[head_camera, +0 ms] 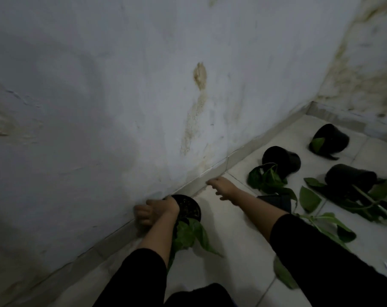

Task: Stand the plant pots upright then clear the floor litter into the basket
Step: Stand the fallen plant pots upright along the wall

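Black plastic marks the pot [187, 207] gripped at its rim by the left hand [157, 210], whose fingers are curled over the edge nearest the wall [99, 85]; the pot is seen upright against the skirting, soil showing inside and green leaves [192, 238] hanging toward the camera; the right hand [224, 188] is held above the tiled floor [228, 251] with fingers loosely spread, and nothing is held by it; three more pots are seen lying on their sides to the right, a near one [281, 160], a far one [330, 138] and a right one [350, 177], with leaves sprawled over the tiles; no basket is shown.
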Demonstrator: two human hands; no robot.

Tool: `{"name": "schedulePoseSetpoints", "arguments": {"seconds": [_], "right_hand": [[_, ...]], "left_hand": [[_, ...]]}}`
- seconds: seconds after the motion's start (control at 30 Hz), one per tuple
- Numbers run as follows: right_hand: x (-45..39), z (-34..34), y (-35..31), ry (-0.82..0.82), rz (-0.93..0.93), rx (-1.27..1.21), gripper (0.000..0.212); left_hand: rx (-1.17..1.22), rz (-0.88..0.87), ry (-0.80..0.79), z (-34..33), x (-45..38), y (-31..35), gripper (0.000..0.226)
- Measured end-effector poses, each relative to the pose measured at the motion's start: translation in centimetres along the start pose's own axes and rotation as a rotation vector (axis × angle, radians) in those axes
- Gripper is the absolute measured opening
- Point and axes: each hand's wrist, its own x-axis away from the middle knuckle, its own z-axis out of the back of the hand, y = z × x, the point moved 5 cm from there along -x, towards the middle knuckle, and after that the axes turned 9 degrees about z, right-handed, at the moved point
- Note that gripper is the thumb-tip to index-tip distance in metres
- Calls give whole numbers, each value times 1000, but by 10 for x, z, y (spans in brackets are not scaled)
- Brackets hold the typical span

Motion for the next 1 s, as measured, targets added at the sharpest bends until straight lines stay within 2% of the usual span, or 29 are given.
{"name": "schedulePoseSetpoints", "arguments": {"seconds": [0.1,0.17,0.33,0.43,0.6,0.77,0.87,1.0], "right_hand": [[-1,56,-12,-4,-38,70,44],[4,96,-13,-2,-63,84,42],[39,175,-10,76,-97,124,37],[53,205,9,125,-117,136,41],[68,230,71,147,-190,124,40],[63,236,140,81,-226,130,32],[57,234,169,108,-165,123,26],[54,232,201,144,-75,-8,21]], "left_hand": [[-99,-82,85,-13,13,28,83],[-102,-135,73,-23,23,49,84],[-31,-287,-42,-54,67,101,58],[-93,-384,-140,-82,101,122,50],[-207,-530,-314,-143,150,128,50],[-302,-543,-453,-203,168,101,50],[-240,-500,-472,-225,176,92,61],[-262,-484,-390,-250,192,93,82]]}}
